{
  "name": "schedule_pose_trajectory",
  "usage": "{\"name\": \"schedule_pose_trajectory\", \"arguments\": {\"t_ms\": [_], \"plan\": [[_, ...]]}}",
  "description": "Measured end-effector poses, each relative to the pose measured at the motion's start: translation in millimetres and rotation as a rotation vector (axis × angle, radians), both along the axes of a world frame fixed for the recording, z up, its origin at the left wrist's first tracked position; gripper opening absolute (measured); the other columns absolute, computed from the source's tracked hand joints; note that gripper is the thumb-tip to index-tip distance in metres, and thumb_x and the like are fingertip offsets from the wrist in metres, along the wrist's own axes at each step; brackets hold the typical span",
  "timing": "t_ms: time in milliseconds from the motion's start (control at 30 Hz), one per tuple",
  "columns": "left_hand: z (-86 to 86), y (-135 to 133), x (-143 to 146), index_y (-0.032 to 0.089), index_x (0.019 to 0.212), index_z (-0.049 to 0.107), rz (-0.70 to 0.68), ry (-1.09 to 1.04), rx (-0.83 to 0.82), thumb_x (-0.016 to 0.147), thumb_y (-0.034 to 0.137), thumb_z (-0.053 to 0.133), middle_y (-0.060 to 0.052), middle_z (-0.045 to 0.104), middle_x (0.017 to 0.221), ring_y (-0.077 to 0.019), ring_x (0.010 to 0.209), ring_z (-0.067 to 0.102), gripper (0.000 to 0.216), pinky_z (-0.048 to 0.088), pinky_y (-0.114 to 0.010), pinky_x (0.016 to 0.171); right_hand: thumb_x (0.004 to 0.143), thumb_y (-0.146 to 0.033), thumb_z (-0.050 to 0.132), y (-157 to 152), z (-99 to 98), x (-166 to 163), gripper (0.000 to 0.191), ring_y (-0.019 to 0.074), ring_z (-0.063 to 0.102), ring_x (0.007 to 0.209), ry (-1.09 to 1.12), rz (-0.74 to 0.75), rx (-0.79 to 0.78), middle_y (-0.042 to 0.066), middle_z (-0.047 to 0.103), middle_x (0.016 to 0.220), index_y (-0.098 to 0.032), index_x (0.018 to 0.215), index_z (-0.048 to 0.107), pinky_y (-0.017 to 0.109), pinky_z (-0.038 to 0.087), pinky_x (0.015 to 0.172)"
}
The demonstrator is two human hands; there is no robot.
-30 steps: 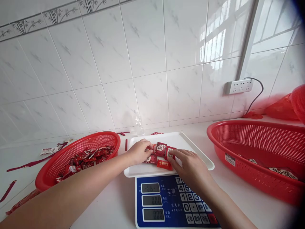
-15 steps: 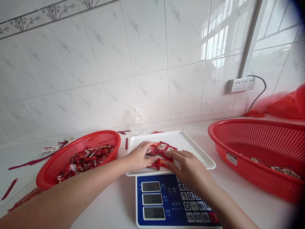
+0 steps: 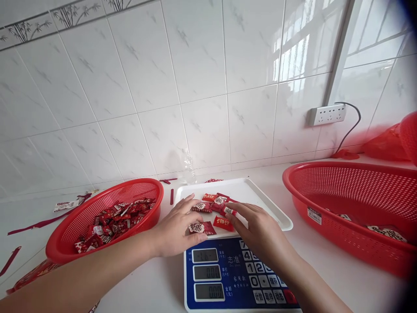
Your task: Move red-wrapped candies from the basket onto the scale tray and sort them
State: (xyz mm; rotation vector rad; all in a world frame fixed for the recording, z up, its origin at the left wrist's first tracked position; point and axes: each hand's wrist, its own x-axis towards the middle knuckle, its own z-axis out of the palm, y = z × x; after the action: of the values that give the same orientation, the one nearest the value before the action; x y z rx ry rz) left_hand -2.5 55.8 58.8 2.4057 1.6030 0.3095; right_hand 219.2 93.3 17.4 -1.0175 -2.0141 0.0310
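Several small red candy packets [image 3: 219, 200] lie loosely on the white tray [image 3: 236, 188] of a blue digital scale [image 3: 236, 278]. My left hand [image 3: 179, 228] is at the tray's left edge, fingers spread and thumb apart, around a dark red packet [image 3: 202, 228] that lies flat. From the right, my right hand [image 3: 259, 226] reaches over the tray, its fingertips at a packet with a white label [image 3: 229, 210]; the palm side is hidden. An orange-red packet [image 3: 223, 223] rests between the two hands.
Left of the scale stands a red mesh basket [image 3: 153, 217] holding many packets. A larger red basket [image 3: 302, 198] with a few packets stands at the right. Behind the tray are a clear plastic bottle [image 3: 189, 167] and the tiled wall [image 3: 205, 126], with a power strip [image 3: 327, 114].
My left hand has drawn back left and its thumb has lowered, uncovering the dark red packet. My right hand has shifted slightly right; the packets lie more spread out.
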Motion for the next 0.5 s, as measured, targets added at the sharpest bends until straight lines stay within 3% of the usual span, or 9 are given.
{"name": "schedule_pose_trajectory", "arguments": {"t_ms": [133, 267, 333, 433, 500], "plan": [[-1.6, -10.2, -8.4, 0.026, 0.108, 0.064, 0.001, -0.029, -0.037, 0.089, 0.044, 0.057, -0.005, 0.031, 0.156, -0.0318, 0.148, 0.01, 0.028, 0.021, -0.055, 0.116, 0.092, -0.03, 0.047, -3.0, 2.2, -2.0, 0.025, 0.0227, 0.071, 0.089, 0.062, 0.058, -0.038, 0.004, 0.076, 0.099, -0.026, 0.104, 0.07, 0.038, 0.057, 0.072], [-3.4, -15.0, -13.6, 0.027, 0.114, 0.063, -0.067, -0.024, -0.021, 0.093, 0.038, 0.052, -0.004, 0.035, 0.154, -0.0289, 0.146, 0.018, 0.026, 0.026, -0.05, 0.115, 0.094, -0.033, 0.049, -10.9, 5.3, -4.6, 0.026, 0.0213, 0.069, 0.092, 0.046, 0.261, -0.017, 0.007, 0.074, 0.103, -0.023, 0.11, 0.067, 0.037, 0.056, 0.077], [-2.7, -16.8, -13.5, 0.025, 0.112, 0.064, -0.099, -0.035, 0.043, 0.097, 0.036, 0.044, -0.007, 0.045, 0.146, -0.0269, 0.142, 0.028, 0.027, 0.031, -0.046, 0.113, 0.094, -0.039, 0.05, -16.1, 6.7, -6.8, 0.029, 0.0216, 0.067, 0.092, 0.015, 0.364, 0.021, 0.009, 0.073, 0.101, -0.02, 0.108, 0.067, 0.038, 0.055, 0.079], [0.6, -22.3, -8.8, 0.021, 0.099, 0.063, -0.151, -0.032, 0.153, 0.099, 0.039, 0.038, -0.009, 0.064, 0.112, -0.0242, 0.111, 0.056, 0.031, 0.046, -0.039, 0.095, 0.092, -0.051, 0.052, -23.6, 8.2, -10.5, 0.037, 0.0211, 0.065, 0.086, -0.006, 0.449, 0.033, 0.009, 0.072, 0.092, -0.018, 0.102, 0.067, 0.036, 0.052, 0.077], [3.2, -28.9, -3.3, 0.02, 0.085, 0.06, -0.198, -0.011, 0.198, 0.099, 0.043, 0.036, -0.006, 0.063, 0.09, -0.021, 0.087, 0.059, 0.035, 0.049, -0.034, 0.077, 0.091, -0.054, 0.05, -27.3, 8.7, -12.6, 0.04, 0.0186, 0.062, 0.076, -0.01, 0.467, 0.025, 0.006, 0.069, 0.081, -0.018, 0.091, 0.066, 0.032, 0.05, 0.069]]}}
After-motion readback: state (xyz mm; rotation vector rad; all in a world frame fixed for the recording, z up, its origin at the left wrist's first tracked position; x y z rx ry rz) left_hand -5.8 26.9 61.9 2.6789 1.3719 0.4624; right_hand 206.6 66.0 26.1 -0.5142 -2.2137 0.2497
